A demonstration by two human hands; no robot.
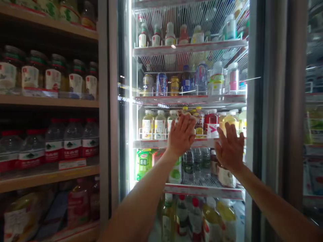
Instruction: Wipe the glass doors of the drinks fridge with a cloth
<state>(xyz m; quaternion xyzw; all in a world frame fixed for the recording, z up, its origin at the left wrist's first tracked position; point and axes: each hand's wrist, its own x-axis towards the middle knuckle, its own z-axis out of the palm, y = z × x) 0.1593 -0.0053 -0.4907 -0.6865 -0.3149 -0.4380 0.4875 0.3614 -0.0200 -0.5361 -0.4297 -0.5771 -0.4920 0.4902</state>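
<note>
Both my arms reach into a lit drinks fridge. My left hand is at the third wire shelf, its fingers up against a bottle in the row there; whether it grips the bottle is hidden. To its right, my right hand is spread flat with fingers apart, near the shelf's right end and the door frame. It holds nothing. A red-labelled bottle stands between the two hands. Pale yellow-green bottles fill the shelf's left part.
Higher fridge shelves carry cans and bottles; lower ones hold water bottles and a green carton. On the left, wooden shelving bears jars and red-capped water bottles. Another glass door stands at the right.
</note>
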